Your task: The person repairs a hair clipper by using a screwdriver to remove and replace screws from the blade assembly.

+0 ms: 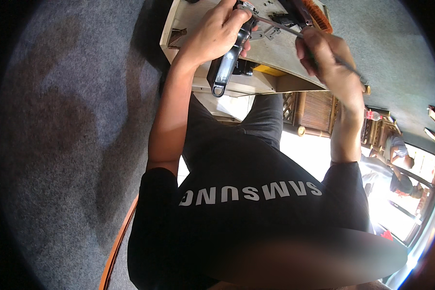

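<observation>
At the top of the view my left hand (215,36) is wrapped round a black hair clipper (225,67), whose hanging loop points down toward me. My right hand (326,55), slightly blurred, grips a screwdriver (280,25). Its thin shaft runs left to the metal head of the clipper, by my left thumb; whether the tip sits in a screw cannot be made out. Beneath the shaft, flat metal plates (271,33) lie on the table, next to a small black part (283,19). Behind them is a brush with orange bristles (318,15).
The pale wooden table (295,63) has a raised left edge. Under its top, an open shelf holds a black box (243,67) and a yellow item (269,70). Bamboo furniture (316,110) stands to the right, with people (396,154) farther off. A grey textured surface fills the left.
</observation>
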A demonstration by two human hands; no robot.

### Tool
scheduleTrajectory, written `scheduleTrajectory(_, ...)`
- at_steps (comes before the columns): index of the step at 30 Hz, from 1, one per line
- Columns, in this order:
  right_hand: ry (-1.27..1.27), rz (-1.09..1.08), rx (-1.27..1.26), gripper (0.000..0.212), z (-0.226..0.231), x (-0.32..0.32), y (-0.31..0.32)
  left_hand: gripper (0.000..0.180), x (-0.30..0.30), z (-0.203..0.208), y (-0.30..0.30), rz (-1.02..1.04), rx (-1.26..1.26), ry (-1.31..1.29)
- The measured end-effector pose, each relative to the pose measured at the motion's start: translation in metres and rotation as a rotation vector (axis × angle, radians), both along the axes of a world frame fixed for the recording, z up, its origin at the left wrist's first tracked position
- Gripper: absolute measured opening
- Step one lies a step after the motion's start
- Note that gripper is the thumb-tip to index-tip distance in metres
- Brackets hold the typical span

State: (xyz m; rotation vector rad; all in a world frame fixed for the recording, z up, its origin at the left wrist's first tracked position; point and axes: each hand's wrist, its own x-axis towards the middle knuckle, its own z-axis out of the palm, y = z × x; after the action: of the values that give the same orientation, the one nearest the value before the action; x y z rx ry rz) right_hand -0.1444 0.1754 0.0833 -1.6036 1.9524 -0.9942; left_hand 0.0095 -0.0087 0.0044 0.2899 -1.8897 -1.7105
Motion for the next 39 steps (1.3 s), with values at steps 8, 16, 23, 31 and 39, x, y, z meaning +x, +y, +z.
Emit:
scheduleTrajectory(8,0.669,0.014,-0.151,0.021,-0.018,0.039,-0.005,0.012,-0.017,-0.048,-0.024,0.0,-0.241,0.082)
scheduleTrajectory(16,-0.069,-0.157,-0.028,0.045,-0.006,0.02,0.007,0.018,-0.01,-0.02,-0.006,0.159,-0.115,0.016)
scheduleTrajectory(23,-0.06,-0.161,-0.013,0.046,-0.006,0.02,0.004,0.021,-0.012,-0.022,-0.008,0.139,-0.098,0.032)
scheduleTrajectory(31,-0.042,-0.121,0.009,0.046,-0.008,0.012,0.0,0.018,-0.007,-0.01,-0.004,-0.039,0.217,-0.008)
scheduleTrajectory(39,-0.156,-0.006,0.128,0.048,0.016,-0.025,-0.008,0.015,-0.001,-0.008,-0.004,-0.179,0.281,-0.044)
